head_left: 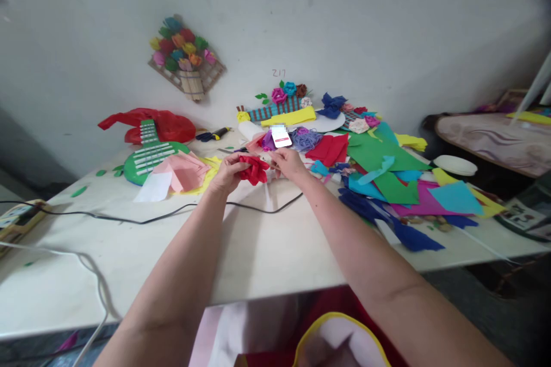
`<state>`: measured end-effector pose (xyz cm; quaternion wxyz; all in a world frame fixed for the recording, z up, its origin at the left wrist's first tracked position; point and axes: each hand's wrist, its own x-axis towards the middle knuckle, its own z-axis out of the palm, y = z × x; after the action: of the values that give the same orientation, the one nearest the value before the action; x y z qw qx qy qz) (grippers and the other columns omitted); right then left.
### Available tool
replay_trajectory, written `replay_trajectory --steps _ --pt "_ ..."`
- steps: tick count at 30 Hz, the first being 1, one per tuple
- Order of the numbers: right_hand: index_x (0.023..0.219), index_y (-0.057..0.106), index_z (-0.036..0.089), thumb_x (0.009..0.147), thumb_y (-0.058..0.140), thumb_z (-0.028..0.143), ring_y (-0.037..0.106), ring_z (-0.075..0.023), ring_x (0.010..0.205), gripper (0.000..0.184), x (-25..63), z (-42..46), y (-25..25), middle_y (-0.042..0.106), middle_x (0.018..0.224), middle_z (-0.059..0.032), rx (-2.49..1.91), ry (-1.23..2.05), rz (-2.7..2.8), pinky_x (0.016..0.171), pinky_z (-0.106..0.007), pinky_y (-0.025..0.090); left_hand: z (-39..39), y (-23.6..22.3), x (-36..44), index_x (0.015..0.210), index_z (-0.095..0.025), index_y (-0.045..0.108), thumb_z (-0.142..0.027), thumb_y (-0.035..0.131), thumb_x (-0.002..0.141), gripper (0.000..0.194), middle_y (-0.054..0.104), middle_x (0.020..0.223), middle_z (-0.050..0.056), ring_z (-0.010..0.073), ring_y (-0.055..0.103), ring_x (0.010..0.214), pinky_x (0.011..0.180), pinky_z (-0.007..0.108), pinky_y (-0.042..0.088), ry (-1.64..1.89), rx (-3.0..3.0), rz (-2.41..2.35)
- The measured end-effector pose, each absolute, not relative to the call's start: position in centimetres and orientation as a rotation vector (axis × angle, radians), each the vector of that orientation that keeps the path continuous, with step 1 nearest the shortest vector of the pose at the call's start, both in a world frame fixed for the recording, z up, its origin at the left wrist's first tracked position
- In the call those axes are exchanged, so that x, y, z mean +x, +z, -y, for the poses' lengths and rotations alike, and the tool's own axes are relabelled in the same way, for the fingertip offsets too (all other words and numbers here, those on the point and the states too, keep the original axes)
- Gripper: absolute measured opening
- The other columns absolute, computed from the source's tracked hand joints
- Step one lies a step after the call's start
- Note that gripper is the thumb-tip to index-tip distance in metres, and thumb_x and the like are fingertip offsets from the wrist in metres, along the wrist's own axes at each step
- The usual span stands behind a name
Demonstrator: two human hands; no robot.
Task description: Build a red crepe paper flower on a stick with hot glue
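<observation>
The red flower (253, 170) is held above the table (275, 264), its lower left side pinched between the thumb and fingers of the left hand (228, 173). The right hand (289, 164) is placed just beside its right edge, fingers bent inward; whether anything is pinched there cannot be told. For good results, the flower should be gripped lightly and close to its base—petals that look this thin would probably be creased by firm pressure—and small adjustments should be made by the free fingertips. The black cable (146, 222), routed across the table below, should be kept clear of the wrists. Beyond the hands, a phone (282, 137) is lit, but its screen text is too small to be read. On the wall, handwritten characters (279, 73), apparently "217", are seen. At the far right, the printing on a dark container (531, 210) is illegible.
</observation>
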<state>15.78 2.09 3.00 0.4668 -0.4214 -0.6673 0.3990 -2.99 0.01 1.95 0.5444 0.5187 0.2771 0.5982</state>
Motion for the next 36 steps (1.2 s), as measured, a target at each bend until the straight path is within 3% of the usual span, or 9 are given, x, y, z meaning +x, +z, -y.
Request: replay_trajectory --steps 2,6,10,19,28,36 --pt "0.082 0.058 0.018 0.085 0.056 0.022 0.051 -0.0090 0.050 0.005 16.0 -1.8 3.4 0.057 0.062 0.0039 -0.959 1.138 1.611 0.045 -0.021 0.038 0.0 2.0 -3.1 0.080 -0.014 0.075 -0.019 0.082 0.051 0.031 0.074 0.076 0.008 0.0187 0.066 0.060 0.056 0.028 0.052 1.420 1.234 -0.657" --pt "0.071 0.059 0.015 0.082 0.061 0.029 0.047 -0.0071 0.050 0.018 16.3 -1.6 3.7 0.055 0.057 0.0031 -0.896 1.412 1.617 0.046 -0.020 0.034 0.1 2.1 -2.9 0.077 -0.014 0.074 -0.018 0.082 0.050 0.029 0.075 0.085 0.010 0.0208 0.069 0.068 0.059 0.028 0.053 1.402 1.279 -0.647" --pt "0.058 0.054 0.015 0.074 0.071 0.038 0.035 -0.0047 0.043 0.033 16.6 -2.2 3.2 0.045 0.046 0.0065 -0.890 1.442 1.692 0.042 -0.020 0.023 0.3 2.3 -2.8 0.075 -0.014 0.074 -0.018 0.082 0.051 0.026 0.075 0.091 0.011 0.0228 0.070 0.073 0.060 0.029 0.055 1.394 1.310 -0.650" --pt "0.075 0.069 0.011 0.065 0.078 0.035 0.038 -0.0047 0.046 0.028 16.9 -1.9 3.5 0.054 0.054 0.0036 -0.810 1.559 1.684 0.042 -0.022 0.023 0.0 2.0 -3.5 0.080 -0.013 0.076 -0.017 0.079 0.051 0.029 0.076 0.089 0.013 0.0255 0.071 0.073 0.060 0.032 0.057 1.408 1.313 -0.648" --pt "0.060 0.064 0.014 0.064 0.076 0.039 0.032 -0.0044 0.045 0.029 17.4 -1.9 4.0 0.046 0.047 0.0051 -0.996 1.283 1.690 0.044 -0.023 0.019 0.1 2.0 -3.5 0.076 -0.015 0.075 -0.018 0.081 0.051 0.026 0.075 0.097 0.012 0.0252 0.071 0.076 0.059 0.030 0.056 1.433 1.292 -0.670" --pt "0.053 0.062 0.014 0.072 0.068 0.032 0.044 -0.0093 0.053 0.027 17.9 -2.8 3.7 0.053 0.050 0.0018 -1.176 0.858 1.705 0.054 -0.025 0.033 -0.2 1.7 -3.7 0.080 -0.014 0.076 -0.019 0.081 0.051 0.030 0.076 0.083 0.011 0.0247 0.071 0.073 0.060 0.030 0.054 1.434 1.283 -0.715"
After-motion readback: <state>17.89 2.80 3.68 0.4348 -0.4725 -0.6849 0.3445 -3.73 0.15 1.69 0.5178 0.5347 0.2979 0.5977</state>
